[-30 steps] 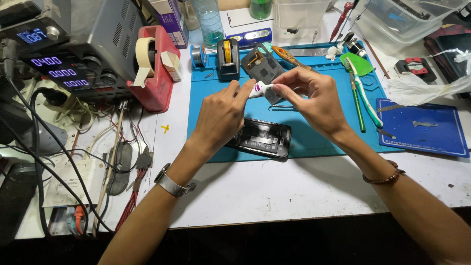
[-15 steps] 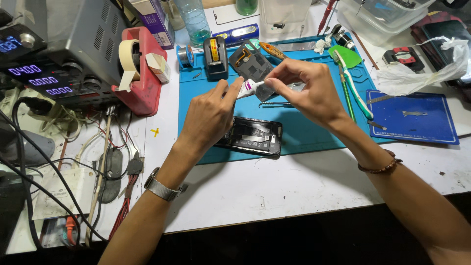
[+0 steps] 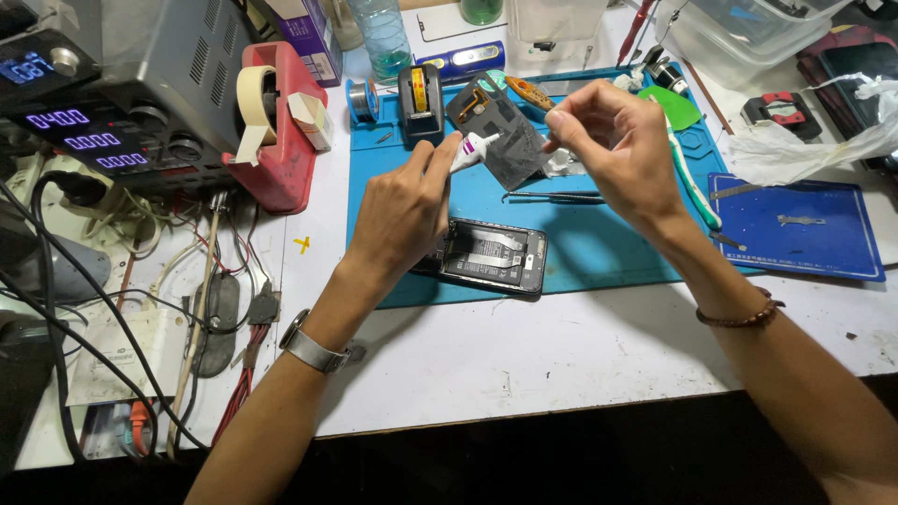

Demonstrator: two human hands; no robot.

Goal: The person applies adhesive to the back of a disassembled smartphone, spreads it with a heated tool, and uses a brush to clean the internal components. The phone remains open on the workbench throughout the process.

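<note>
My left hand (image 3: 402,210) holds a small white glue tube (image 3: 475,150) with its tip pointing up and right. My right hand (image 3: 619,148) is raised beside it, finger and thumb pinched near the tube's tip on something too small to make out. Under both hands an opened phone (image 3: 493,256) lies with its back cover off on a blue work mat (image 3: 599,243). A dark phone back panel (image 3: 496,131) lies just behind the tube. Tweezers (image 3: 552,196) rest on the mat between the hands.
A red tape dispenser (image 3: 276,126) and a power supply with lit displays (image 3: 103,103) stand at the left, with tangled cables (image 3: 112,309) below. A green-handled toothbrush (image 3: 692,178), a smaller dark blue mat (image 3: 804,224), a solder reel (image 3: 360,98) and plastic tubs (image 3: 748,28) surround the mat.
The hands were joined at the tube; now they have drawn apart, the right hand lifting away to the right while the left keeps the tube. The camera has come closer.
</note>
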